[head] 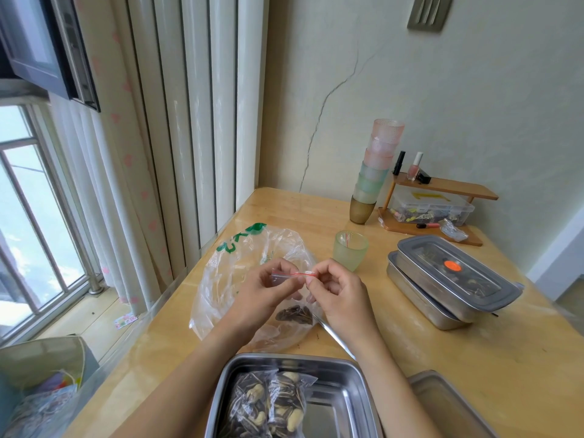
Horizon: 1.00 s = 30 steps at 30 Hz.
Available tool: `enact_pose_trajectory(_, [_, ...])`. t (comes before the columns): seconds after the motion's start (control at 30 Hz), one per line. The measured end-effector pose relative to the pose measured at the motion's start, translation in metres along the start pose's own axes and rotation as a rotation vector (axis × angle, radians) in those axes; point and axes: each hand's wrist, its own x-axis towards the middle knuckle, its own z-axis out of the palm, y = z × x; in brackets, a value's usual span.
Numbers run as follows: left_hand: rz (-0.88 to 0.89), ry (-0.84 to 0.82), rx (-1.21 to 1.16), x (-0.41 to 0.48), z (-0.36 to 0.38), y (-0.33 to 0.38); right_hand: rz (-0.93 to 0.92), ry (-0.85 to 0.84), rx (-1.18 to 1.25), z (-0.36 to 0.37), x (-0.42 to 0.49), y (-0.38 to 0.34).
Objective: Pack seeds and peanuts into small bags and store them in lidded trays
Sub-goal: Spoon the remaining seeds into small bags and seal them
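Observation:
My left hand (268,289) and my right hand (331,289) both pinch a small clear zip bag (286,277) along its red seal strip, held above the table. Under the hands lies a large clear plastic bag (240,273) with green print; a small heap of sunflower seeds (294,313) sits in it. At the near edge stands an open steel tray (341,384) with filled small bags of seeds and peanuts (268,403) inside. A grey lid (448,403) lies to the tray's right.
Two stacked steel trays (420,298), the upper with a clear lid (458,267) and an orange sticker, stand at right. A green cup (350,250), a stack of coloured cups (376,172) and a wooden shelf (442,188) stand further back. The window and curtain are at left.

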Motion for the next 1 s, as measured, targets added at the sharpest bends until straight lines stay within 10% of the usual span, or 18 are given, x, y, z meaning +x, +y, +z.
enact_pose_trajectory(1.0, [0.001,0.01,0.021,-0.0033,0.0009,0.0062,0.005,-0.008,-0.006,-0.0002,-0.0005,-0.001])
